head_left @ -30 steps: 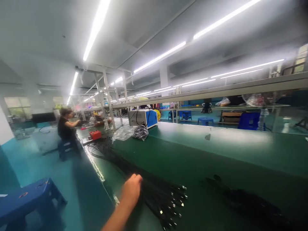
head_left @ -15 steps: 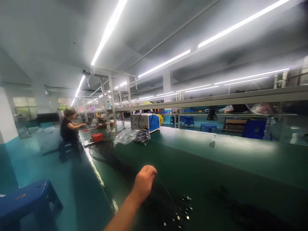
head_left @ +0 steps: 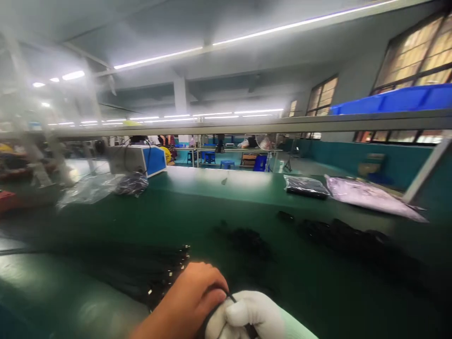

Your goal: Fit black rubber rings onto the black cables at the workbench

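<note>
A: Plenty around the hands! Across the lower left of the frame spreads a bundle of black cables (head_left: 141, 263), its pale tips just beside the bare wrist.

B: And right of centre, a dark tangled heap (head_left: 250, 242) sits on the green table (head_left: 183, 214), with a longer dark pile (head_left: 356, 238) further right, blurred.

A: Behind those, on the right, a clear packet with dark contents (head_left: 305, 187) next to a pinkish bag (head_left: 370, 197). Over at left, crumpled clear plastic (head_left: 92, 189) and a blue-and-grey box (head_left: 155, 160)!

B: The long shelf (head_left: 247, 125) runs right across the frame above the tabletop, a blue bin (head_left: 395, 100) on it at upper right.

A: Now the grip! Where's the cable?

B: Bottom centre: one thin black cable (head_left: 230, 297), a short stretch showing between the hands. The bare left hand (head_left: 199, 292) has it pinched, and the white-gloved right hand (head_left: 256, 313) is curled closed around it, touching the left.

A: Big change from half a second ago! Only the left hand showed then, out over the bundle.

B: Now the glove has joined it, and the view has swung right: the seated co-worker is gone from the left, the bags and bin have come in.
</note>
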`<state>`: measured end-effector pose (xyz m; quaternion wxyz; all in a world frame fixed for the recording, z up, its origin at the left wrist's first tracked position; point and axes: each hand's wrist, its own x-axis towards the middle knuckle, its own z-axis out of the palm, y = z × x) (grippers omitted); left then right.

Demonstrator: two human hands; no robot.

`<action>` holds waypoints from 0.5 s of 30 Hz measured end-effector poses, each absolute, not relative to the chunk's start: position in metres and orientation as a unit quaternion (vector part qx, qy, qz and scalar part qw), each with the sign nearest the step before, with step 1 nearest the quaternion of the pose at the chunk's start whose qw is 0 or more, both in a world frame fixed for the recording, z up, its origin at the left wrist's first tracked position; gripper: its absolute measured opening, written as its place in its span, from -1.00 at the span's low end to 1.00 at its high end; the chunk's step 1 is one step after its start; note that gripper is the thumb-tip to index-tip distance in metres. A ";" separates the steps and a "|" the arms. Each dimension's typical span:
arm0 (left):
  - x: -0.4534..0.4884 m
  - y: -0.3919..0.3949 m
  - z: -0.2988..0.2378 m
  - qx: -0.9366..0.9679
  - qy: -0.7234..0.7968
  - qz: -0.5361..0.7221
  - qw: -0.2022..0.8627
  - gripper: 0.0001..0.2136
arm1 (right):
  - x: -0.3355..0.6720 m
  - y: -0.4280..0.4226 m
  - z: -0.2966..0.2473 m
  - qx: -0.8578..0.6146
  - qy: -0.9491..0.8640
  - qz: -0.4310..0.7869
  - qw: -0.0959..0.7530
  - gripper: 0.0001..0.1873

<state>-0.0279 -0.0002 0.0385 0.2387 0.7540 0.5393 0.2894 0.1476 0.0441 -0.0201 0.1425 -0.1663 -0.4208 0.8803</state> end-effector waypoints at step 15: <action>0.019 0.040 0.050 0.815 0.495 0.254 0.163 -0.80 | 0.167 0.050 -0.019 -0.012 -0.366 0.910 0.196 -0.64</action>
